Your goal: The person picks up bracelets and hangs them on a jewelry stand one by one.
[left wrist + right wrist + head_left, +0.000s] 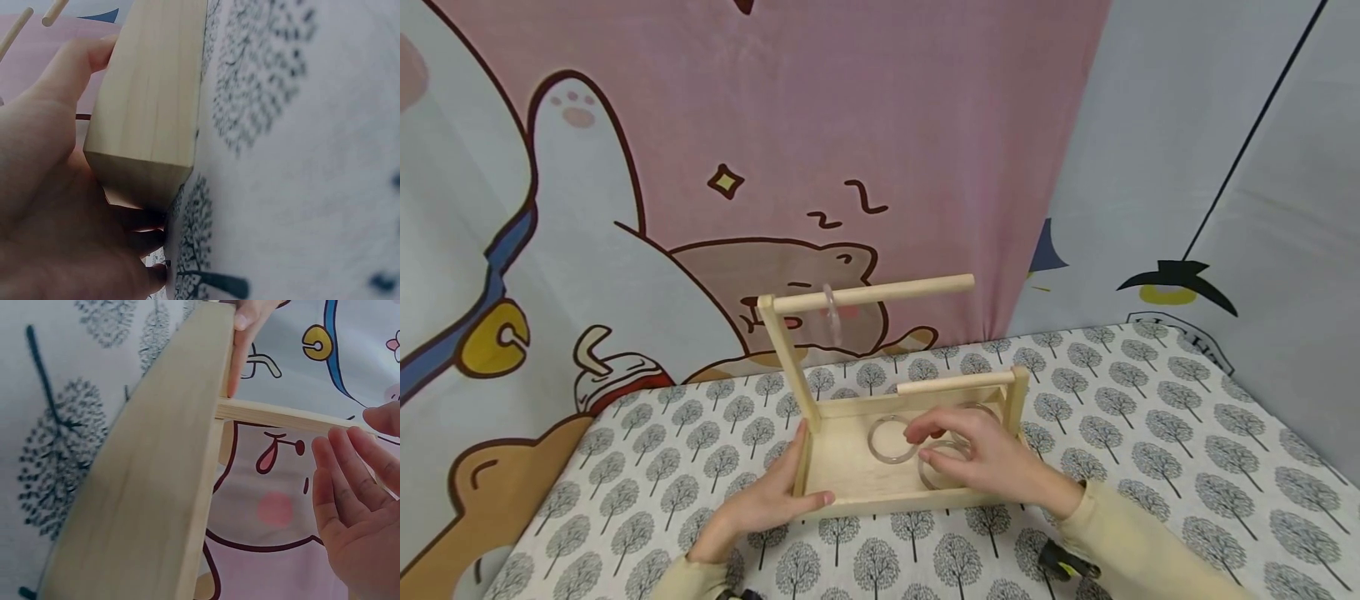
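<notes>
A wooden tray [850, 467] with two upright posts stands on the cloth. From the taller left post a long rod [895, 291] runs rightward, with a clear ring [834, 321] hanging on it. The right post carries a shorter, lower rod [955, 382]. My left hand [767, 492] grips the tray's front left corner, thumb over the front wall, fingers along the left side. My right hand [985, 454] hovers over the tray's right part, thumb and fingers apart, holding nothing. Clear rings lie below and beside it: one ring [872, 437] left of the fingertips, another ring [922, 472] under the thumb, a third [981, 407] partly hidden behind the hand.
A white tablecloth [647, 500] with a grey tree print lies under the tray. Behind the table hangs a cartoon-printed curtain [887, 150], pink and white. Dark straps show at both wrists, with a black device [1067, 560] below the right sleeve.
</notes>
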`<state>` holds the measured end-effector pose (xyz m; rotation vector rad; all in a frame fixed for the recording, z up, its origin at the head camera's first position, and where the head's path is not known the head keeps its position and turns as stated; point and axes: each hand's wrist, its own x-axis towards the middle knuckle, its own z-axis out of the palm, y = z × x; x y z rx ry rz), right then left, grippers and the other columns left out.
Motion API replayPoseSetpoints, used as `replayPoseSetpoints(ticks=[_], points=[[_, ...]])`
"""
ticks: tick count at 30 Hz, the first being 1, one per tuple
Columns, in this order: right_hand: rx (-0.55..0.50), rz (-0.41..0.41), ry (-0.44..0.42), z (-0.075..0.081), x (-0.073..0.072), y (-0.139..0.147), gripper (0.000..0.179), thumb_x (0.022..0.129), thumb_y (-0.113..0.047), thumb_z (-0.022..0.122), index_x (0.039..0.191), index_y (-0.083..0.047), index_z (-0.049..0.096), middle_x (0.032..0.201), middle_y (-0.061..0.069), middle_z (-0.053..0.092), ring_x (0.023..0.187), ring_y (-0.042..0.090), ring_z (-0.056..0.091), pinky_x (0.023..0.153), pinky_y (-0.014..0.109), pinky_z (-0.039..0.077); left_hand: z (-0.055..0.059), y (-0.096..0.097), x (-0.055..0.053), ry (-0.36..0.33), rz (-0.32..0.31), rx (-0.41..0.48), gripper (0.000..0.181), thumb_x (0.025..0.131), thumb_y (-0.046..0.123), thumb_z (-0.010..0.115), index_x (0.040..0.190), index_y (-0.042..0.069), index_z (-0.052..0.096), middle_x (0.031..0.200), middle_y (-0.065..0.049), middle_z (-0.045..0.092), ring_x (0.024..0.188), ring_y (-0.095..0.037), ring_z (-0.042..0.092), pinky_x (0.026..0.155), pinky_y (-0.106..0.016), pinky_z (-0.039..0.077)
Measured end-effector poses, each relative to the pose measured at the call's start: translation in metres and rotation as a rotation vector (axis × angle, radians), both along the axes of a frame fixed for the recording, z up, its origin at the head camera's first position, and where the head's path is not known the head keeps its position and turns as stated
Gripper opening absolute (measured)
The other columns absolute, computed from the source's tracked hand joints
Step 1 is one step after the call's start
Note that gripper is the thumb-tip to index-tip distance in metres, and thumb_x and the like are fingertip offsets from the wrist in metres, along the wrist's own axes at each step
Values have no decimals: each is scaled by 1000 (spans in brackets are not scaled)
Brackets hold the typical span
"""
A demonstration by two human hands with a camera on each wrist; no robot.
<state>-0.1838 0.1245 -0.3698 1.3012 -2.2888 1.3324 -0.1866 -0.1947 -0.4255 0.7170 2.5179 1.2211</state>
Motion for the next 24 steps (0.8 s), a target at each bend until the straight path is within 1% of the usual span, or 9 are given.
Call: replayPoseSetpoints(ticks=[5,12,18,24], points=[[-1,26,26,-5,0,3,25,84,2,68,107,-7,67,105,1,69,96,16,63,85,31,54,1,0,0,-8,0,-7,111,87,32,70,147,-9,-14,154,-29,-8,139,-50,6,107,-64,10],[6,11,37,-12,-1,7,27,82,2,70,107,-7,68,103,1,69,92,14,62,81,30,55,0,-1,0,10,-14,14,111,87,30,71,147,-9,-15,154,-29,-7,138,-50,8,107,-64,11],[25,2,5,-16,0,12,26,83,-1,70,108,-8,68,102,0,68,90,14,61,78,31,55,-1,-1,0,14,-16,15,110,87,29,71,147,-8,-14,154,-28,-6,139,-49,7,108,-64,10],[50,4,-54,-20,0,15,27,83,0,70,109,-8,68,102,1,68,91,14,59,78,33,55,1,0,0,4,-4,4,111,87,30,71,147,-8,-14,154,-29,-7,139,-49,6,107,-64,10]])
